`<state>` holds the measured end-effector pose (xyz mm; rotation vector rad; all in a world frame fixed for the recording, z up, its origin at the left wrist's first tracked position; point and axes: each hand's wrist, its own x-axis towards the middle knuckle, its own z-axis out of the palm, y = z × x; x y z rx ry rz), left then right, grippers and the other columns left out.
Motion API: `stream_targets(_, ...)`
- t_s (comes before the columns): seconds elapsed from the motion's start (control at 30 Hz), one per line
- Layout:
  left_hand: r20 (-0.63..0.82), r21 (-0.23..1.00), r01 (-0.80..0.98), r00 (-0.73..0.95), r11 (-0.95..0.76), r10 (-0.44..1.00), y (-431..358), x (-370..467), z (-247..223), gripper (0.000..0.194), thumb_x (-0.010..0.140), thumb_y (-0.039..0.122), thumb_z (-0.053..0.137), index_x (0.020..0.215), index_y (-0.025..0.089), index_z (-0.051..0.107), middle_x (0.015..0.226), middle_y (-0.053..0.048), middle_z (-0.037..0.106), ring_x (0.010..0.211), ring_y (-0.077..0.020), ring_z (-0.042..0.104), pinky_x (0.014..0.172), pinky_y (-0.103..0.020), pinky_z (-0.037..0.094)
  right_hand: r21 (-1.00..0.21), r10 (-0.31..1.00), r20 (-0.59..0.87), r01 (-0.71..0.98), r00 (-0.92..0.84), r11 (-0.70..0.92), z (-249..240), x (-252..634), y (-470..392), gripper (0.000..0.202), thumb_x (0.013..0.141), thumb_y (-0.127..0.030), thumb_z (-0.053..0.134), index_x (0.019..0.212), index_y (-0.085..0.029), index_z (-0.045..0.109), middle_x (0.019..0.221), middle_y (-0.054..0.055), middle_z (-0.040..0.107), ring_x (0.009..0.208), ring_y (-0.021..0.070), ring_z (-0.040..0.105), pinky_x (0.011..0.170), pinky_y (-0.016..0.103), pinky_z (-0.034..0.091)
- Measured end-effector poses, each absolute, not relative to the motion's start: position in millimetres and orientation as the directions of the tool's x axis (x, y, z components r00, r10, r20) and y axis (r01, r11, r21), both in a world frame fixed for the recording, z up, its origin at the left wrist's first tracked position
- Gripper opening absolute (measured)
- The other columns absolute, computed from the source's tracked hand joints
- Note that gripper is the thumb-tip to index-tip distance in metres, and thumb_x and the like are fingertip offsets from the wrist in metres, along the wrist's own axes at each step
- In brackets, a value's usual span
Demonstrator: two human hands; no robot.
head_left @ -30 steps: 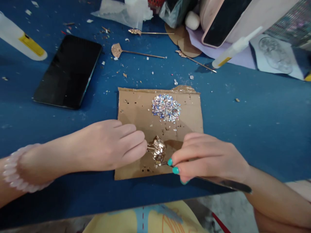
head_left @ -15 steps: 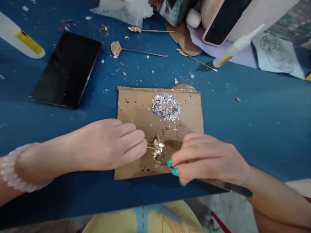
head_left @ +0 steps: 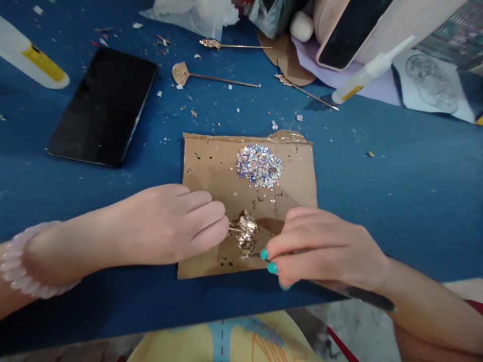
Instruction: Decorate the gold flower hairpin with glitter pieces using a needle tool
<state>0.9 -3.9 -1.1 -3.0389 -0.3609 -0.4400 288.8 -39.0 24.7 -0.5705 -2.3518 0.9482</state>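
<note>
My left hand (head_left: 184, 223) is closed round the thin stem of a shiny gold metal flower (head_left: 247, 234), whose head sticks out past the fingers. My right hand (head_left: 320, 251) pinches dark metal tweezers (head_left: 372, 297), and their tip meets the lower edge of the flower. Beneath both lies a piece of brown cardboard (head_left: 211, 176) with small holes. A pile of tiny iridescent chips (head_left: 258, 166) rests on its upper part. Most of the stem is hidden by my left fingers.
A black phone (head_left: 105, 108) lies at the left, near a white and yellow tool (head_left: 37, 58). Gold hairpin sticks, one with a fan-shaped end (head_left: 180, 74), lie beyond the cardboard. A white bottle (head_left: 362, 78) lies at the back right beside a printed paper (head_left: 430, 83).
</note>
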Motion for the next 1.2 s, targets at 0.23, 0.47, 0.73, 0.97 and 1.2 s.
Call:
stream_targets(0.23,0.303,0.009,0.234,0.926,-0.972,0.226,-4.0,1.2,-2.1,0.026,0.100,0.007,0.040,0.087,0.019,0.058,0.076,-0.001,0.055,0.065,-0.0177,0.045,0.057,-0.035,0.028,-0.641,0.479,0.268,0.217,-0.836,0.736,25.7,290.8,-37.7,0.029,0.112,-0.028,0.043,0.101,-0.021,0.069,0.096,0.003,0.077,0.079,0.0085,0.066,0.076,0.028,0.045)
stream_targets(0.47,0.306,0.011,0.228,0.926,-0.974,0.220,-4.3,0.8,-2.0,0.025,0.100,0.006,0.041,0.088,0.018,0.059,0.077,-0.002,0.056,0.066,-0.0183,0.045,0.056,-0.035,0.028,-0.675,0.505,0.324,0.179,-0.800,0.716,26.5,288.2,-36.1,0.020,0.110,-0.024,0.050,0.101,-0.019,0.067,0.094,0.003,0.077,0.077,0.0076,0.066,0.073,0.027,0.045)
stream_targets(0.73,0.276,0.010,0.229,0.935,-0.973,0.223,-3.7,0.3,-2.4,0.021,0.098,0.007,0.044,0.087,0.019,0.058,0.077,-0.002,0.057,0.064,-0.0169,0.047,0.054,-0.035,0.030,-0.589,0.457,0.208,0.262,-0.865,0.765,22.2,291.2,-40.7,0.036,0.113,-0.028,0.037,0.101,-0.022,0.070,0.095,0.003,0.076,0.076,0.0083,0.064,0.077,0.028,0.045)
stream_targets(0.97,0.277,0.026,0.224,0.935,-0.974,0.222,-3.7,0.0,-1.9,0.020,0.097,0.006,0.045,0.087,0.019,0.056,0.076,-0.002,0.056,0.064,-0.0176,0.046,0.054,-0.034,0.028,-0.650,0.502,0.287,0.219,-0.816,0.728,22.3,289.7,-40.2,0.023,0.111,-0.028,0.047,0.102,-0.022,0.068,0.097,0.001,0.077,0.078,0.0079,0.066,0.075,0.027,0.045)
stream_targets(1.2,0.264,0.008,0.214,0.942,-0.977,0.208,-3.2,1.4,-1.0,0.026,0.097,0.004,0.041,0.084,0.020,0.056,0.074,-0.002,0.054,0.060,-0.0185,0.045,0.051,-0.036,0.028,-0.744,0.553,0.356,0.129,-0.754,0.655,23.6,284.1,-38.1,0.014,0.106,-0.023,0.058,0.099,-0.017,0.067,0.094,0.003,0.079,0.075,0.0070,0.067,0.071,0.026,0.045)
